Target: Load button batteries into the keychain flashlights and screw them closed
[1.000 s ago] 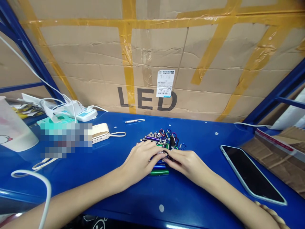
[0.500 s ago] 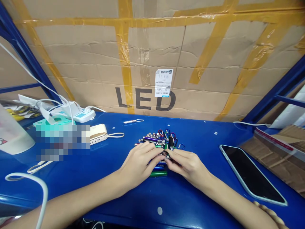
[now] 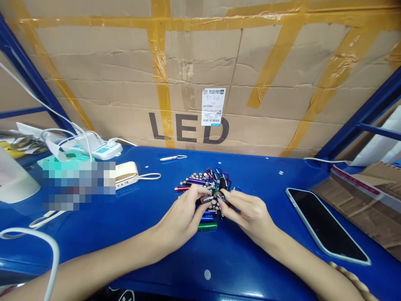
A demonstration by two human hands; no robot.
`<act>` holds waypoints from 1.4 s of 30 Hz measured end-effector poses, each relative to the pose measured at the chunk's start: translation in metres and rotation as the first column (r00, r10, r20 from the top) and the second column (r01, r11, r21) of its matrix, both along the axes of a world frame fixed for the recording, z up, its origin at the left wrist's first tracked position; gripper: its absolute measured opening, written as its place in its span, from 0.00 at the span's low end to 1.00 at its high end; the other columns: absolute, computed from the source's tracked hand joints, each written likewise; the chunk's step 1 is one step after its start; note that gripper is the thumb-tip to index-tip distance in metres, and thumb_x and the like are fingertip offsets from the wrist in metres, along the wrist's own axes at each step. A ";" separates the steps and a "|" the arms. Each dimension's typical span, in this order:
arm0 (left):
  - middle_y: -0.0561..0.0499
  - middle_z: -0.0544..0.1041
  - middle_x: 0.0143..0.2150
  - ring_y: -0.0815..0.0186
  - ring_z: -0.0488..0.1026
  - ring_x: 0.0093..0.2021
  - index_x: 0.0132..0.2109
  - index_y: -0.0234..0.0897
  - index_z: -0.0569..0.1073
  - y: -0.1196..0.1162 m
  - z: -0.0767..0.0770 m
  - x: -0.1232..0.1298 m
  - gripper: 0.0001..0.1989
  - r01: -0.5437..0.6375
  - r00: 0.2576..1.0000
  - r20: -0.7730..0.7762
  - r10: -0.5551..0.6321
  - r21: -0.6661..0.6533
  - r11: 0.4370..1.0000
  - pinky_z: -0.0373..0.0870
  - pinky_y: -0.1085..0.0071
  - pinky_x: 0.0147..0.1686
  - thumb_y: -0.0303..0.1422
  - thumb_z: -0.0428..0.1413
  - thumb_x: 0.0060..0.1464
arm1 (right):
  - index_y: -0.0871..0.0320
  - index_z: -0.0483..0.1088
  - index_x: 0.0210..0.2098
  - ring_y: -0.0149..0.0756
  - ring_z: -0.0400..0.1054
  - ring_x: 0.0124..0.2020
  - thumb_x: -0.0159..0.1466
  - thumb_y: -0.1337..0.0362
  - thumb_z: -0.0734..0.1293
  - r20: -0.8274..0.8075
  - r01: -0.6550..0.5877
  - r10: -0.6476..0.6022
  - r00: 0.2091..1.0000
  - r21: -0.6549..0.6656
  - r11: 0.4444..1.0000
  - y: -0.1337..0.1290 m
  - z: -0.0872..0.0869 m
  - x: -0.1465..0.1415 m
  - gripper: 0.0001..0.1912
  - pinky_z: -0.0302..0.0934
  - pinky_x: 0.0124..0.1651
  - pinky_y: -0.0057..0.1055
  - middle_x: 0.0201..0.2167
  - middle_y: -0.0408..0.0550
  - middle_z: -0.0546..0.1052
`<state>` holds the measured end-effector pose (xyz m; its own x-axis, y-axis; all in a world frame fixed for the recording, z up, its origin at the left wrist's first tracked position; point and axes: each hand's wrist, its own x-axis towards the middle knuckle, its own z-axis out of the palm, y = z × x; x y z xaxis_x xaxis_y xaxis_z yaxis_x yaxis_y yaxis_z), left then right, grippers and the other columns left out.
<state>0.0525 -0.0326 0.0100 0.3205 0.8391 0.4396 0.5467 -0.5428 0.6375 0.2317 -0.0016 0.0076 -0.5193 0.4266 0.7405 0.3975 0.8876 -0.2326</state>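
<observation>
My left hand (image 3: 184, 213) pinches a small dark flashlight tube (image 3: 205, 199) with a silver end, held tilted over the pile. Close to its silver end, my right hand (image 3: 250, 211) has thumb and fingers closed on a dark end piece (image 3: 220, 195), partly hidden by the fingertips. Under and around both hands lie coloured tubes, among them a green tube (image 3: 207, 226), a purple tube (image 3: 196, 181) and a red tube (image 3: 181, 189). Round silver button cells (image 3: 194, 175) are scattered behind the left hand. Several coloured carabiner clips (image 3: 218, 172) lie at the back of the pile.
A phone (image 3: 327, 225) lies on the blue table (image 3: 250, 267) at right, beside a cardboard piece (image 3: 360, 205). At left are a cream power bank (image 3: 127, 173), a power strip (image 3: 108, 150) and cables. A silver clip tool (image 3: 169, 158) lies near the large taped carton (image 3: 125, 83).
My hands have drawn slightly apart, and the tube with its silver end now shows between them. The view has shifted a little.
</observation>
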 end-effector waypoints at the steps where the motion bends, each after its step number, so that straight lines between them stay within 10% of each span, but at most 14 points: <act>1: 0.50 0.73 0.40 0.67 0.72 0.41 0.42 0.39 0.60 0.001 0.000 0.000 0.04 -0.004 1.000 0.022 0.004 -0.024 1.000 0.69 0.71 0.39 0.30 0.47 0.58 | 0.66 0.71 0.34 0.26 0.56 0.19 0.63 0.69 0.59 -0.007 -0.003 0.003 1.000 -0.002 1.000 0.000 0.000 0.000 0.09 0.55 0.22 0.25 0.19 0.43 0.64; 10: 0.55 0.73 0.32 0.69 0.73 0.33 0.34 0.39 0.59 0.003 -0.005 0.000 0.05 -0.016 0.998 -0.054 0.020 0.066 0.998 0.68 0.75 0.32 0.30 0.50 0.56 | 0.62 0.71 0.29 0.28 0.61 0.21 0.64 0.64 0.59 -0.068 -0.056 0.036 0.997 -0.315 0.948 -0.003 0.000 -0.001 0.13 0.57 0.25 0.25 0.20 0.44 0.68; 19: 0.53 0.73 0.30 0.68 0.73 0.31 0.32 0.38 0.62 0.008 -0.010 -0.006 0.05 -0.046 0.983 -0.161 0.091 0.264 0.964 0.69 0.75 0.30 0.29 0.50 0.56 | 0.62 0.69 0.23 0.27 0.63 0.20 0.62 0.54 0.59 -0.078 -0.078 0.024 0.997 -0.802 0.592 0.001 0.007 -0.002 0.19 0.57 0.23 0.22 0.17 0.41 0.67; 28: 0.52 0.76 0.37 0.67 0.75 0.37 0.43 0.39 0.61 0.002 0.000 -0.004 0.05 -0.064 0.995 -0.072 0.066 0.036 0.997 0.70 0.73 0.36 0.32 0.47 0.58 | 0.60 0.65 0.24 0.27 0.60 0.18 0.63 0.52 0.56 -0.087 -0.102 0.055 0.995 -0.794 0.600 0.004 0.010 -0.002 0.20 0.55 0.23 0.23 0.15 0.40 0.64; 34: 0.48 0.75 0.42 0.61 0.73 0.42 0.46 0.38 0.63 0.006 0.003 -0.004 0.09 -0.104 0.937 -0.324 0.130 0.095 0.990 0.69 0.66 0.39 0.30 0.45 0.59 | 0.59 0.59 0.19 0.26 0.56 0.19 0.66 0.52 0.50 0.022 -0.018 0.050 0.999 -0.727 0.686 0.004 0.010 -0.001 0.25 0.52 0.26 0.24 0.16 0.39 0.62; 42: 0.58 0.72 0.25 0.72 0.67 0.20 0.39 0.39 0.66 -0.003 0.012 -0.001 0.06 -0.055 0.968 -0.246 0.042 -0.048 0.997 0.59 0.77 0.21 0.33 0.47 0.56 | 0.58 0.55 0.19 0.27 0.57 0.21 0.67 0.51 0.47 0.112 -0.014 0.140 0.984 -0.732 0.681 0.001 0.006 0.000 0.26 0.53 0.27 0.25 0.17 0.40 0.62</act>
